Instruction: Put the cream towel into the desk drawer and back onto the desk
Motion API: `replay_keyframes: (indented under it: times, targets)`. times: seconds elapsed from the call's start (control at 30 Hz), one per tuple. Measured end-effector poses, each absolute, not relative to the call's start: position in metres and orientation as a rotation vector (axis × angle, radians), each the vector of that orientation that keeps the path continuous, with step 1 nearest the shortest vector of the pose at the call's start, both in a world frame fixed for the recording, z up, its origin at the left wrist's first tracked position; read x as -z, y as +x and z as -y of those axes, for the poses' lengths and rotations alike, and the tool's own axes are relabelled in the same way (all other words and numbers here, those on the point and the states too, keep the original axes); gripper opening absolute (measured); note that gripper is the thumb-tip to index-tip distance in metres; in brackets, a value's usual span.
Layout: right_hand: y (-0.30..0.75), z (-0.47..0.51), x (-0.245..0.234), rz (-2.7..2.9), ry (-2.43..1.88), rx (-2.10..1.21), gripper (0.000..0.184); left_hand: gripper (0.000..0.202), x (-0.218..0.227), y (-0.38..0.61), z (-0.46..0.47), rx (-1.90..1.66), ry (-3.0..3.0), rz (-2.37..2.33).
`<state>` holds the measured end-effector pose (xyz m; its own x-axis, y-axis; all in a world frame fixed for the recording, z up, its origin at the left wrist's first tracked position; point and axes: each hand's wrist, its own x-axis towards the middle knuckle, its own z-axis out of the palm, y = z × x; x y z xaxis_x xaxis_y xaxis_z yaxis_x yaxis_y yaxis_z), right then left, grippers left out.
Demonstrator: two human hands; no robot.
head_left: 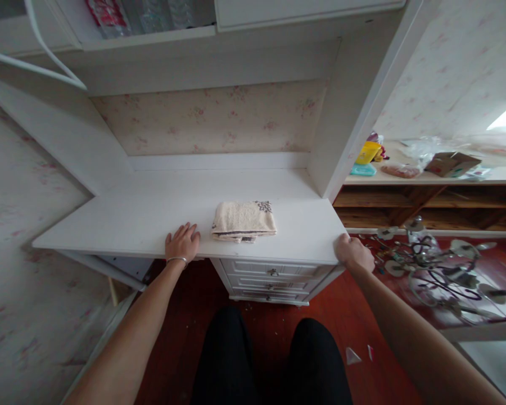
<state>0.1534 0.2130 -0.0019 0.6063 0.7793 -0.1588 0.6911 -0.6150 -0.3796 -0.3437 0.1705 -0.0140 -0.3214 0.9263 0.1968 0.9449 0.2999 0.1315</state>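
Note:
A folded beige towel (244, 220) with a dark pattern at one corner lies on the white desk top (152, 214), near its front edge. My left hand (182, 242) rests flat on the desk just left of the towel, fingers stretched out, a thin bracelet at the wrist. My right hand (353, 252) is curled over the desk's front right corner, gripping the edge.
White drawers (274, 275) sit under the desk. A white upper shelf (152, 34) holds packaged items. To the right, a wooden shelf (425, 180) carries a cardboard box, bags and a yellow container. A chandelier (430, 264) lies on the red floor.

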Motion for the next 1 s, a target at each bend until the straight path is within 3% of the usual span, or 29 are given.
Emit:
replay_keyframes:
  times: [1.0]
  targets:
    - [0.155, -0.2166, 0.0058, 1.187, -2.542, -0.423, 0.06, 0.047, 0.0083, -0.3414, -0.1707, 0.362, -1.755, 2.429]
